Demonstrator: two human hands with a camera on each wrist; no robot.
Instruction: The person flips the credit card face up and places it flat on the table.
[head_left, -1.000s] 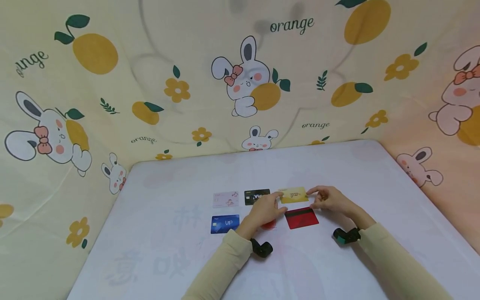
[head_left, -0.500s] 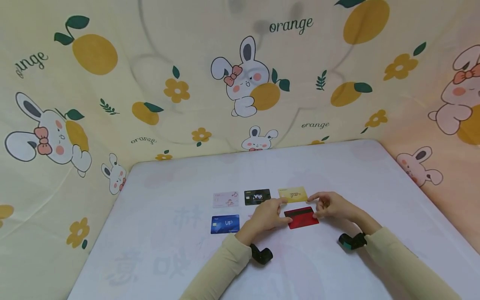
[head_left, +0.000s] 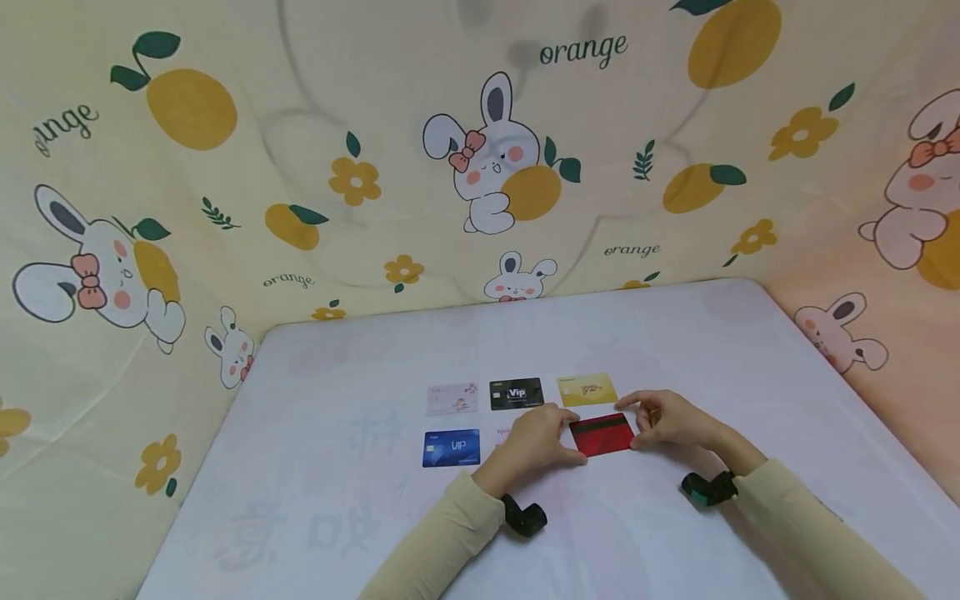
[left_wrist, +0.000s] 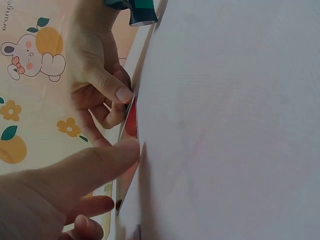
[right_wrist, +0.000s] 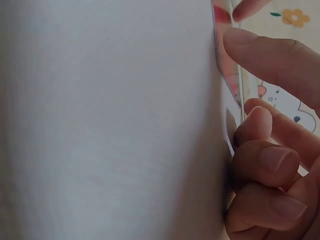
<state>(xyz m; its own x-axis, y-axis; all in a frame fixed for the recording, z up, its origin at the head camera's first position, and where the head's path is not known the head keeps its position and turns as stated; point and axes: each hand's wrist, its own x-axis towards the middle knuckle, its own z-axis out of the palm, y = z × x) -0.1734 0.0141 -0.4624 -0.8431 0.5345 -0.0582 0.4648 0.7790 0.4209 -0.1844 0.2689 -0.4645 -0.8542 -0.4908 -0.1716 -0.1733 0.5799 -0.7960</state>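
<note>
A red card with a dark stripe (head_left: 602,437) lies at the right end of the front row on the white table. My left hand (head_left: 531,446) has its thumb at the card's near left corner and its index finger by the far left one. On the opposite short side, my right hand (head_left: 671,421) sets thumb and index finger at the right corners, its other fingers curled under. Just beyond is a yellow card (head_left: 587,389). In the left wrist view, the left thumb (left_wrist: 115,157) overlaps the card, seen nearly edge-on.
A black Vip card (head_left: 516,393) and a pale pink card (head_left: 452,398) continue the back row leftward. A blue VIP card (head_left: 451,448) is at the front left. Between it and the red card, another card (head_left: 501,434) is mostly hidden by my left hand. A patterned cloth (head_left: 420,167) hangs behind.
Both hands have moved from the yellow card toward me, down to the red card. The left thumb has gone to its near corner, and the red card has turned very slightly.
</note>
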